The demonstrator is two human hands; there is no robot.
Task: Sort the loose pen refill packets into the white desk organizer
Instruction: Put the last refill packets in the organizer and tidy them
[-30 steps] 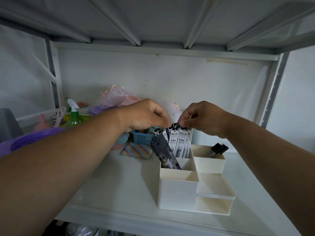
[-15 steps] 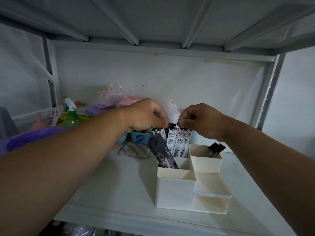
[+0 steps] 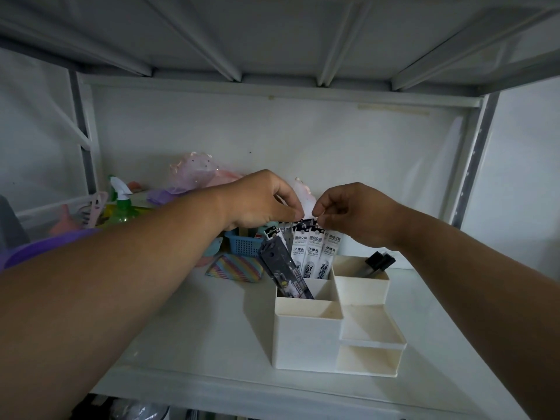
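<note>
Pinching the black header tabs, my left hand (image 3: pixel 263 201) and right hand (image 3: pixel 354 213) hold flat, glossy white refill packets (image 3: pixel 312 253) just below the fingers. Long axes near upright, the packets' lower ends sit in the back-left cell of the boxy white plastic organizer (image 3: pixel 306 341); one dark packet (image 3: pixel 281 274) leans left.

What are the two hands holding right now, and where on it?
Both the left hand and right hand pinch the top edges of the white refill packets standing in the white organizer.
</note>
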